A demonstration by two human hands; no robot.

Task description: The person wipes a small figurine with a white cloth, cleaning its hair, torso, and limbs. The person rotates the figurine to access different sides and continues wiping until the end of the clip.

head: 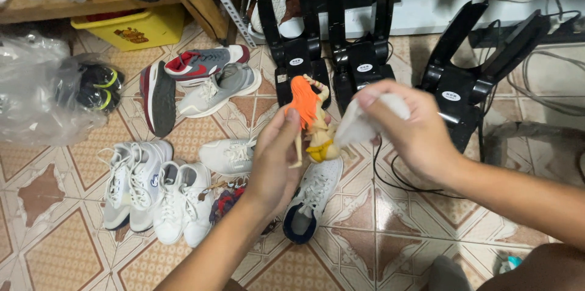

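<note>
Shoes crowd the tiled floor (390, 230) beneath my two hands: three black shoe-dryer stands (365, 53) line the far wall, about nine sneakers lie scattered to my left and below, with one crumpled plastic bag (36, 96) and one yellow bin (137, 29) at the left edge under a wooden shelf. Black cables (396, 175) loop across the tiles just below my right wrist, near the rightmost stand. Open floor shows only at lower right and along the bottom edge. Over a white sneaker (314, 196) with a dark lining, my left hand (274, 163) is closed around one small figurine (311, 120) with long orange hair, holding it upright by its legs. My right hand (414, 126) pinches one white cloth (365, 120) bunched against the figurine's side.
</note>
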